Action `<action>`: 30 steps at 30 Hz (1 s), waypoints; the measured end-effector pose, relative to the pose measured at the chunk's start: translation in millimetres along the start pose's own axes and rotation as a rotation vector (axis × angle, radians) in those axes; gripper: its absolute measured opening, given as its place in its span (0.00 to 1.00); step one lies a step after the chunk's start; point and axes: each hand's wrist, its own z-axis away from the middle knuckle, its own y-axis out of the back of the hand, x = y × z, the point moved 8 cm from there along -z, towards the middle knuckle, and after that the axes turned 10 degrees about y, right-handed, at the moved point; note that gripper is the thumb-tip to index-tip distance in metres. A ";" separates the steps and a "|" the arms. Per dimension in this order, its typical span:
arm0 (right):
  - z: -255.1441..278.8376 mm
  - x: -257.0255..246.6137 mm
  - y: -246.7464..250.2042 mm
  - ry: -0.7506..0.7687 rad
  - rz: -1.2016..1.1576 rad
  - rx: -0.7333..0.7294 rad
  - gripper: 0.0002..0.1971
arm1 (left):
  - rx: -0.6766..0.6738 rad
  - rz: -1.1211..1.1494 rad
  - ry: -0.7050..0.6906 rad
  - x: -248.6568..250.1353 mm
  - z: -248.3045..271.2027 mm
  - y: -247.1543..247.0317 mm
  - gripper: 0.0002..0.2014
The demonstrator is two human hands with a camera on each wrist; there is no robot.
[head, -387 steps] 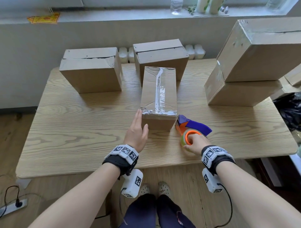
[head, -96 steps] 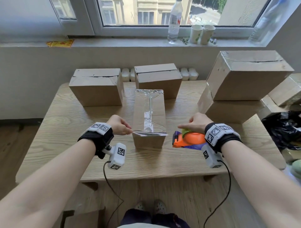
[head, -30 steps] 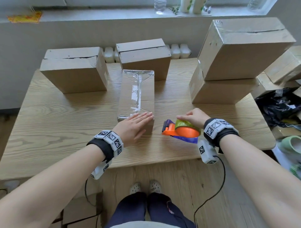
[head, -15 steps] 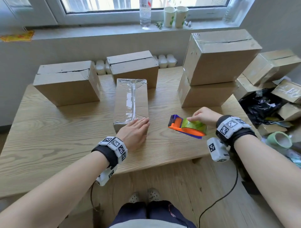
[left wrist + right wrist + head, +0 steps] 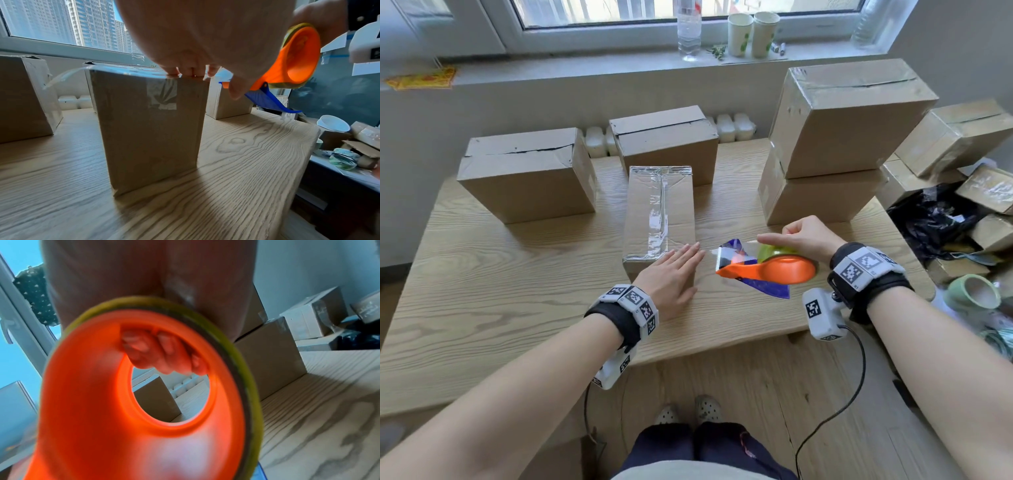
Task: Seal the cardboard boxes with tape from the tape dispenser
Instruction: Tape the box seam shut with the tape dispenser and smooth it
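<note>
Head view: the wooden counter (image 5: 482, 274) carries the lot, with a two-high stack of boxes (image 5: 839, 137) at the far right, two unsealed boxes (image 5: 524, 171) along the back, and open wood in front for sliding things about. Dead centre is the narrow box (image 5: 659, 212), shiny tape running down its top seam and across both ends, so it looks all but sealed. The left hand (image 5: 671, 277) lies flat on the near right corner, fingers (image 5: 185, 70) straight and together over the edge, likely pressing the tape end down and steadying the box. Just right of it, clear of the counter, the right hand (image 5: 801, 236) holds the tape dispenser (image 5: 767, 270) with fingers (image 5: 162, 352) curled through the orange core, blade pointing at the box, perhaps tearing off; I cannot tell if a strip links them. A loose tape tail pokes off the far left corner in the left wrist view and could want smoothing. The gap to the near right edge is tight, with clutter beyond.
</note>
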 end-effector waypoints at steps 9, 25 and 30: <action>-3.6 -3.7 -8.6 0.029 -0.116 0.017 0.25 | 0.020 0.008 -0.055 -2.2 -0.7 -0.3 0.34; -0.5 -0.9 -11.5 0.078 -0.088 0.072 0.27 | 0.026 -0.001 -0.047 -1.6 0.3 0.6 0.36; 3.0 5.3 -8.0 0.039 0.018 0.032 0.29 | 0.010 0.020 -0.057 -1.6 0.2 -0.4 0.37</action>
